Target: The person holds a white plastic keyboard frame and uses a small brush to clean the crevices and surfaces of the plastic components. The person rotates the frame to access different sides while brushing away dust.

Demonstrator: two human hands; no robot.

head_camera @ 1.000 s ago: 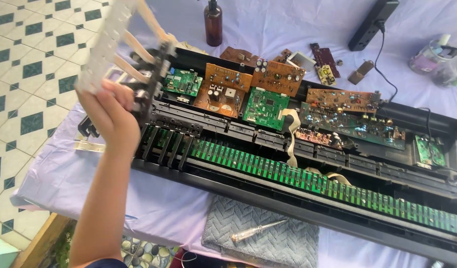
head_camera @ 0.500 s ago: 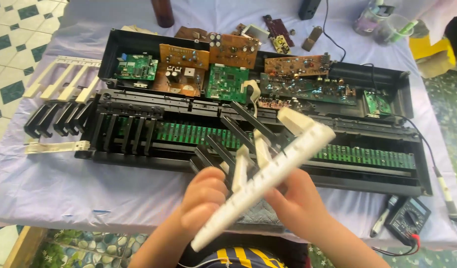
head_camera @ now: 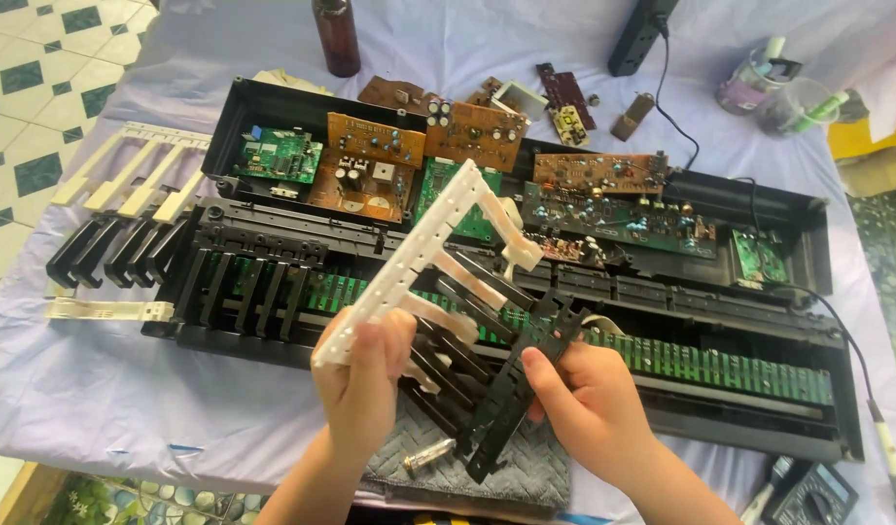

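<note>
My left hand [head_camera: 365, 379] grips the lower end of a white strip of piano keys [head_camera: 419, 253], held tilted up over the opened keyboard. My right hand [head_camera: 584, 399] holds a black strip of keys [head_camera: 526, 374] that fans out beside the white one; the two strips overlap between my hands. Below them lies the open black keyboard case [head_camera: 759, 428] with several green and brown circuit boards [head_camera: 370, 175] and a long green contact strip [head_camera: 720, 360].
More white and black key sets [head_camera: 127, 209] lie at the left on the pale cloth. A brown bottle [head_camera: 336, 34] stands at the back. A grey mat [head_camera: 545, 467] with a small metal tool [head_camera: 428, 455] lies near me. A multimeter [head_camera: 817, 491] sits at bottom right.
Earlier my left hand put a key set down at the left. Both hands then picked up another key set, and now the black strip is pulled apart from the white strip.
</note>
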